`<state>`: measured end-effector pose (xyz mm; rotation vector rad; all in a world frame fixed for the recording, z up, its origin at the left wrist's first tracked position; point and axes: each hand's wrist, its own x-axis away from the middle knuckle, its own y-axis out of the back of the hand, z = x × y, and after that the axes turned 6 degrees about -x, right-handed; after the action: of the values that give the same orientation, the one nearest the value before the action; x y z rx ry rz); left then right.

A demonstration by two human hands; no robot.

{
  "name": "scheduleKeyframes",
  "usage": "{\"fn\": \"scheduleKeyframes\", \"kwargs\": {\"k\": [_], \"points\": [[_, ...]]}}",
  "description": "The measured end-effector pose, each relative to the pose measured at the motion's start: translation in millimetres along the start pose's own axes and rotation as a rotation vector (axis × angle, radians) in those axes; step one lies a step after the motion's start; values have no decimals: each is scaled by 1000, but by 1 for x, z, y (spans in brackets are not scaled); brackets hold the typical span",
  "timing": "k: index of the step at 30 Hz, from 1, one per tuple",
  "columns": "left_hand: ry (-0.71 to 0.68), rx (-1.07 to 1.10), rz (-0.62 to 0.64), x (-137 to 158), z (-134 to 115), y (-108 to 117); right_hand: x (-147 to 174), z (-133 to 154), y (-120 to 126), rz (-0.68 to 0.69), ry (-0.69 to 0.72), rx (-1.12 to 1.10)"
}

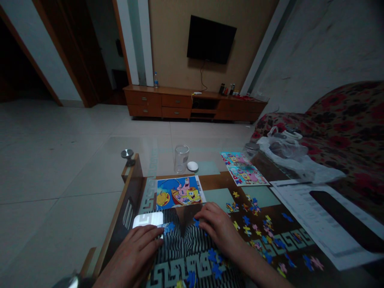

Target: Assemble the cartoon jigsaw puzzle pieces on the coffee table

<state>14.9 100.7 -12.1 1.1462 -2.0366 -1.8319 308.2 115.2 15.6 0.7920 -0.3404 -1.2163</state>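
My left hand (pixel 135 250) rests on the glass table (pixel 156 160) near its left edge, its fingertips touching a blue puzzle piece (pixel 168 228). My right hand (pixel 220 228) lies palm down beside it, fingers curled over another blue piece (pixel 196 223). Just beyond both hands lies a cartoon reference picture (pixel 179 192) on a blue ground. Several loose blue, yellow and pink puzzle pieces (pixel 255 228) are scattered to the right of my right hand. Whether either hand pinches its piece is hard to tell.
A clear glass jar (pixel 181 159) and a small white lid (pixel 192 166) stand at the table's far side. Two more puzzle pictures (pixel 244 169) lie to the right, with a white printed sheet (pixel 318 220), a plastic bag (pixel 288 154) and a floral sofa (pixel 345 128). A TV cabinet (pixel 192 104) stands by the wall.
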Motion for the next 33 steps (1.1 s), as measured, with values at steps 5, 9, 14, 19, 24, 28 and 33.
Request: {"fn": "scheduleKeyframes", "kwargs": {"k": [5, 9, 14, 19, 24, 28, 33], "points": [[-23, 4, -40, -1, 1, 0, 0, 1, 0, 2, -3, 19], [-23, -3, -61, -2, 1, 1, 1, 0, 0, -8, 5, 6], [-12, 26, -71, -2, -1, 2, 3, 4, 4, -65, 28, -64], [15, 18, -82, 2, -1, 0, 4, 9, 7, -48, 22, -43], [25, -12, -50, 4, -1, -1, 5, 5, 3, -41, 18, -20], [20, -10, -36, 3, -1, 0, 6, 4, 2, -45, 12, -14], [27, -5, -56, 1, -1, 0, 7, 4, 2, -46, 8, -21]]}}
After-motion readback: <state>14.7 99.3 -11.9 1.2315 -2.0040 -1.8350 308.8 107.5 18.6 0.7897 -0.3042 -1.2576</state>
